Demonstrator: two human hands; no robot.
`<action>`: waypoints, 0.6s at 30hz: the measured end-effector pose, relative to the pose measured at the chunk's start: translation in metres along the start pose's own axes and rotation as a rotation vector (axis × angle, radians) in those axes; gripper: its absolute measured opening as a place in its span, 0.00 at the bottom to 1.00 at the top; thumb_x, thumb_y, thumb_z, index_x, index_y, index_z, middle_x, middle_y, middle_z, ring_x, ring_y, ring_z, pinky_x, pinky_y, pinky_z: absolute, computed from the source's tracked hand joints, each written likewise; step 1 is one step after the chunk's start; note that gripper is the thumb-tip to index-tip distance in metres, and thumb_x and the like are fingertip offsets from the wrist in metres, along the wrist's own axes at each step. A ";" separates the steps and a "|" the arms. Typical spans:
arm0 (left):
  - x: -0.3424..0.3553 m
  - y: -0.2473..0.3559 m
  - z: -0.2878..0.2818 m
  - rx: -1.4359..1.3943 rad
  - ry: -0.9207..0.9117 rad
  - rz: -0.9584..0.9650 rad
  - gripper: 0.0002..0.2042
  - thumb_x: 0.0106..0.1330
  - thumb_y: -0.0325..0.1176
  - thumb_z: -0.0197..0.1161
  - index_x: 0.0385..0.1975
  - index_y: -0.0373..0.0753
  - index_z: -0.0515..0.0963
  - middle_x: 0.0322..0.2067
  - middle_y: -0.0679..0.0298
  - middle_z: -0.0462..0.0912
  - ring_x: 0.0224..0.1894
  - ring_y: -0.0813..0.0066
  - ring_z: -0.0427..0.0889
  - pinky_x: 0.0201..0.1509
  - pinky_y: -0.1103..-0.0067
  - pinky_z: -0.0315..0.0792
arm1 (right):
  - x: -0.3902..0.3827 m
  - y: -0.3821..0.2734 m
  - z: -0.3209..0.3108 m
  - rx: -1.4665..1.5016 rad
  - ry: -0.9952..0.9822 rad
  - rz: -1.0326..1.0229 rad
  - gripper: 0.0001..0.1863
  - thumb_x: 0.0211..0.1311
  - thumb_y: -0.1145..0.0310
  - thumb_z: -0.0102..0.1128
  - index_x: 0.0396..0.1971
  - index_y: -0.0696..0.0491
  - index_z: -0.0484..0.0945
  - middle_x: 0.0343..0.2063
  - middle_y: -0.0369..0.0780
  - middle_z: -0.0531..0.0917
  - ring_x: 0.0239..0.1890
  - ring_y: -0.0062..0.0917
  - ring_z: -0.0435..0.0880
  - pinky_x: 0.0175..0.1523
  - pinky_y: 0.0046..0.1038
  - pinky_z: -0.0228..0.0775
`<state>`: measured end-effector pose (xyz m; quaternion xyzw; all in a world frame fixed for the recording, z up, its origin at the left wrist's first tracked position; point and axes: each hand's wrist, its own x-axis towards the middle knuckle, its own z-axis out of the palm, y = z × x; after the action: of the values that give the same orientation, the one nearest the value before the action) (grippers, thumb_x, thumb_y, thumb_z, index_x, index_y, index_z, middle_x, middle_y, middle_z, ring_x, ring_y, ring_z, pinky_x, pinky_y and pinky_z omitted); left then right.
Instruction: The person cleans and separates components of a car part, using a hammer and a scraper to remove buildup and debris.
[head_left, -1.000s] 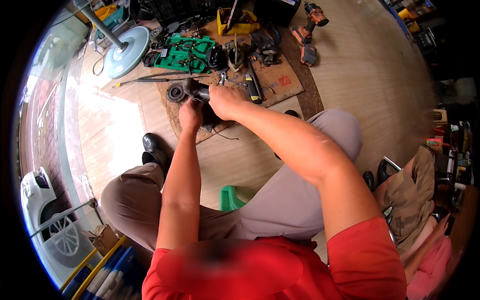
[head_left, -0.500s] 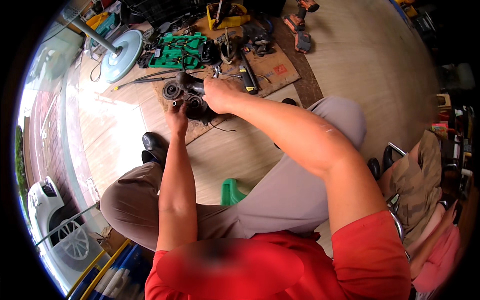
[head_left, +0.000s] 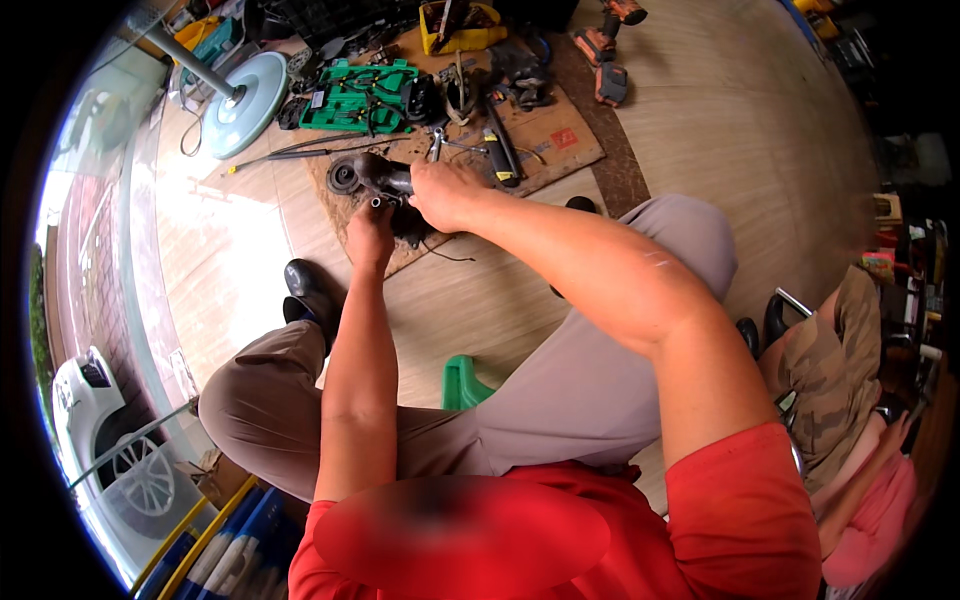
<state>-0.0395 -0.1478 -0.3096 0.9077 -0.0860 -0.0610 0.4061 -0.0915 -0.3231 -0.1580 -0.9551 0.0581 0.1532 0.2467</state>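
My left hand (head_left: 371, 238) is closed around a small metal tube (head_left: 377, 203), like a socket, whose round open end faces up. Under it, mostly hidden by my hands, lies a dark, greasy metal machine part (head_left: 408, 226). A round ringed piece (head_left: 344, 176) shows at the left of that part. In my right hand (head_left: 445, 192), the fingers are wrapped round the handle of a dark hammer (head_left: 376, 172) with a blunt, rounded head. The hammer head is just beyond the tube; I cannot tell whether they touch.
A stained cardboard sheet (head_left: 560, 150) lies beneath the work. On it are a green tool case (head_left: 350, 95), a ratchet wrench (head_left: 437, 143), a black-and-yellow tool (head_left: 500, 155) and a yellow bin (head_left: 460, 32). A cordless drill (head_left: 597, 45) and fan base (head_left: 245, 105) stand farther off. Someone sits at right.
My left hand has shifted right with the tube, over the machine part's round hub. The hammer in my right hand has come slightly nearer to me, toward the tube.
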 end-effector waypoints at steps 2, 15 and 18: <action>-0.001 0.002 0.001 0.064 0.021 0.039 0.09 0.61 0.36 0.63 0.37 0.39 0.80 0.32 0.51 0.84 0.37 0.49 0.82 0.40 0.62 0.73 | -0.001 -0.005 -0.001 0.009 0.036 -0.026 0.14 0.61 0.69 0.54 0.44 0.59 0.74 0.41 0.50 0.84 0.46 0.42 0.83 0.50 0.40 0.74; -0.006 0.012 0.007 0.109 0.094 0.076 0.09 0.61 0.33 0.61 0.30 0.33 0.75 0.33 0.47 0.79 0.40 0.45 0.76 0.44 0.59 0.70 | 0.003 -0.015 0.001 -0.031 0.116 -0.148 0.11 0.63 0.68 0.48 0.40 0.58 0.71 0.36 0.51 0.84 0.42 0.44 0.84 0.47 0.41 0.76; -0.004 0.001 0.010 0.112 0.107 0.104 0.09 0.61 0.33 0.61 0.31 0.33 0.75 0.34 0.47 0.79 0.41 0.45 0.76 0.45 0.59 0.70 | 0.006 -0.013 0.008 0.035 0.157 -0.152 0.15 0.61 0.63 0.57 0.40 0.58 0.69 0.32 0.51 0.84 0.39 0.47 0.83 0.45 0.45 0.74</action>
<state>-0.0451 -0.1544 -0.3155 0.9253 -0.1145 0.0136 0.3613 -0.0857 -0.3078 -0.1606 -0.9614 0.0072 0.0577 0.2691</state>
